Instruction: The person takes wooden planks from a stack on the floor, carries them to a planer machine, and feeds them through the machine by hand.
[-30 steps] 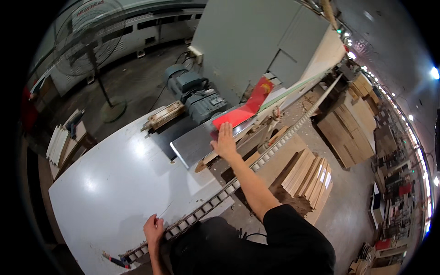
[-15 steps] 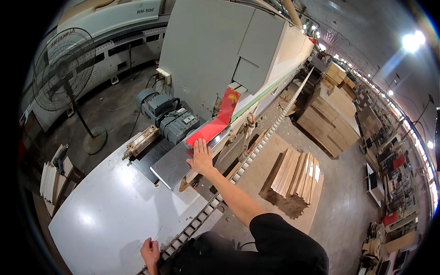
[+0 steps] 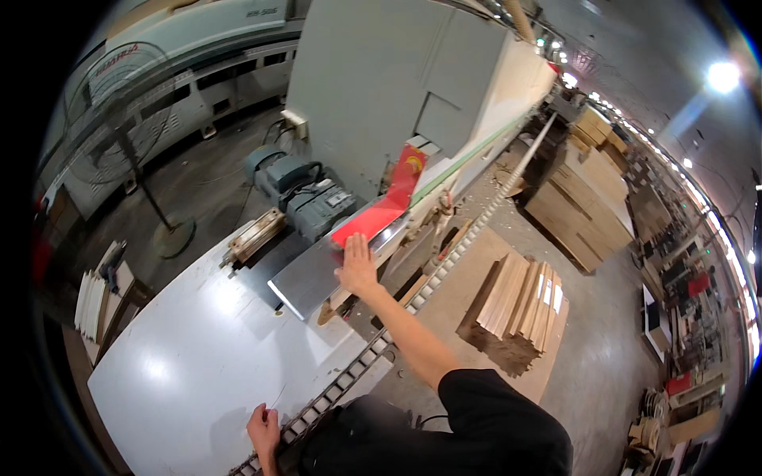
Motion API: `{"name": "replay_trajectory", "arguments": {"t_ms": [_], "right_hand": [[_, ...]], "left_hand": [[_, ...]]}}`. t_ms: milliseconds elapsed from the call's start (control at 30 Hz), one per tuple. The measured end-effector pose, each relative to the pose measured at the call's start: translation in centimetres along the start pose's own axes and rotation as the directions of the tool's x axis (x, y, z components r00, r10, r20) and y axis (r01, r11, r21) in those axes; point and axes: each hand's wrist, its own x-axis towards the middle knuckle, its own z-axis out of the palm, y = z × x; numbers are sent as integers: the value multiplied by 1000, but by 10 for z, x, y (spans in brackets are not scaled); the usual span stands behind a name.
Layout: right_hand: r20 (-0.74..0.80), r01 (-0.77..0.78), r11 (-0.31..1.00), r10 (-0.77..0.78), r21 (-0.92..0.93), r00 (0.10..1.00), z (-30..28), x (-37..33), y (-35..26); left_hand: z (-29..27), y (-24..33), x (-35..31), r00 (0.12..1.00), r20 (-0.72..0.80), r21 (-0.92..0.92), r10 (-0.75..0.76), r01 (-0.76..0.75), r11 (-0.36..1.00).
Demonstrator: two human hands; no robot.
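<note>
Right hand (image 3: 357,274), fingers extended and unclenched, appears to touch the red guard (image 3: 387,208) mid-frame; left hand (image 3: 263,428), lower left, half curled, grip unclear. Reach looks done, what remains unclear; wood (image 3: 514,308), centre right, sits untouched.

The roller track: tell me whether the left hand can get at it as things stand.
Probably yes: the left hand is close beside the roller track, with nothing visible between them.

passage is open over the white table (image 3: 190,349), but a red plate (image 3: 375,219) and grey motor (image 3: 319,205) stand beyond.
</note>
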Motion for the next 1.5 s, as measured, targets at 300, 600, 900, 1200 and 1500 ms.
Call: {"name": "replay_trajectory", "arguments": {"t_ms": [300, 600, 900, 1200, 1500], "right_hand": [[-126, 111, 994, -109, 14, 986, 14, -2, 11], [-158, 167, 986, -169, -21, 973, 18, 1, 18], [-122, 162, 987, -159, 12, 980, 13, -1, 14], [-157, 189, 982, -184, 18, 970, 24, 2, 21], [-141, 186, 982, -180, 30, 973, 22, 4, 15]], "left_hand": [[-6, 8, 1, 1000, -12, 113, 12, -11, 994], [-5, 15, 1, 1000, 1, 95, 2, -2, 995], [-2, 13, -2, 1000, -19, 67, 10, -9, 998], [-7, 12, -3, 1000, 11, 79, -12, 11, 997], [-10, 19, -4, 1000, 8, 119, -19, 18, 993]]}}
